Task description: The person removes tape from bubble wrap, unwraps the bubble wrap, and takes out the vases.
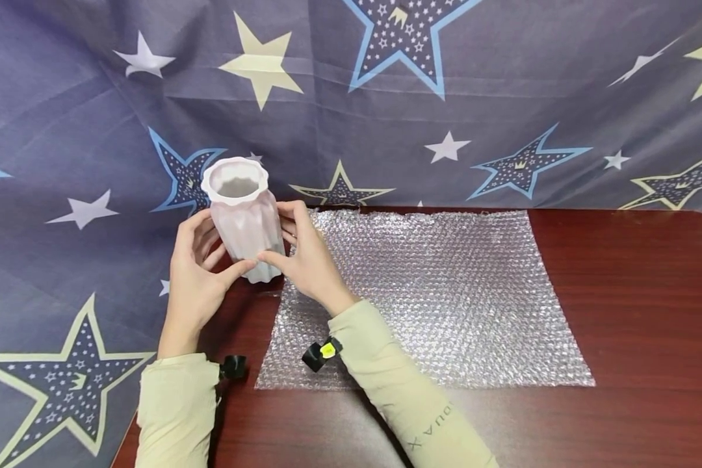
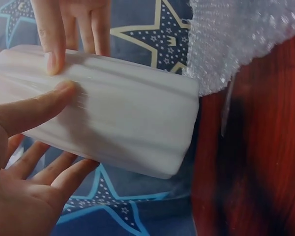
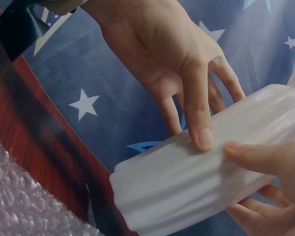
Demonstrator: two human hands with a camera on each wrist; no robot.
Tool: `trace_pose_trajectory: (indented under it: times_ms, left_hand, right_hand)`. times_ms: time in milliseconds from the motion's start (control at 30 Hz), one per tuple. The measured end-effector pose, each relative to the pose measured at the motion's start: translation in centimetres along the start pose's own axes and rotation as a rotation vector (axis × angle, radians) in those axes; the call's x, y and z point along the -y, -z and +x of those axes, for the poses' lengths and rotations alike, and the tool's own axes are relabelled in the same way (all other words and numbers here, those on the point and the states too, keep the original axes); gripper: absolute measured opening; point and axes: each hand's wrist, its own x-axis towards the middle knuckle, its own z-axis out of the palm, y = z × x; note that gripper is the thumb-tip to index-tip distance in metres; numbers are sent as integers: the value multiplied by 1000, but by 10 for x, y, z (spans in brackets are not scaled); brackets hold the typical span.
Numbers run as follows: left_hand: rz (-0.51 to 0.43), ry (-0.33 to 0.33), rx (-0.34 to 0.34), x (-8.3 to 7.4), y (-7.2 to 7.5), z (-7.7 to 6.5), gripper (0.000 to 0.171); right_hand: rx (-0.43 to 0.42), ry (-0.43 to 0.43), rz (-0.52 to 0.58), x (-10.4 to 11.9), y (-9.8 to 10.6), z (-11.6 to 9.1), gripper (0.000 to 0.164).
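Observation:
A pale pink and white fluted vase [image 1: 248,227] with a scalloped rim is held between both hands, its open mouth tipped toward the head camera. My left hand [image 1: 195,279] grips its left side, thumb across the front and fingers behind. On the other side my right hand [image 1: 307,257] grips it the same way, the two thumbs almost meeting. In the left wrist view the vase [image 2: 132,108] shows its smooth lower body and base, apart from the tabletop. The right wrist view shows both thumbs pressing on the vase [image 3: 187,177].
A sheet of clear bubble wrap [image 1: 433,305] lies flat on the dark red wooden table [image 1: 637,312], right of the vase. Behind and to the left hangs a blue-grey cloth [image 1: 351,130] printed with stars. Black wrist-worn cameras [image 1: 233,367] sit at both sleeves.

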Motion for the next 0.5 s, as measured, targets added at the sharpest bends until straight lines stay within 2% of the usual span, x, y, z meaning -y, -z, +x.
trace_pose_trajectory:
  times_ms: [133, 300, 500]
  left_hand:
    - [-49, 15, 0, 4, 0, 1, 91]
    - [-59, 36, -5, 10, 1, 1, 90]
    - [-114, 47, -2, 17, 0, 4, 89]
  right_hand:
    - [-13, -9, -2, -2, -5, 1, 65]
    - [-10, -23, -16, -8, -9, 1, 64]
    - [-23, -6, -23, -14, -12, 2, 64]
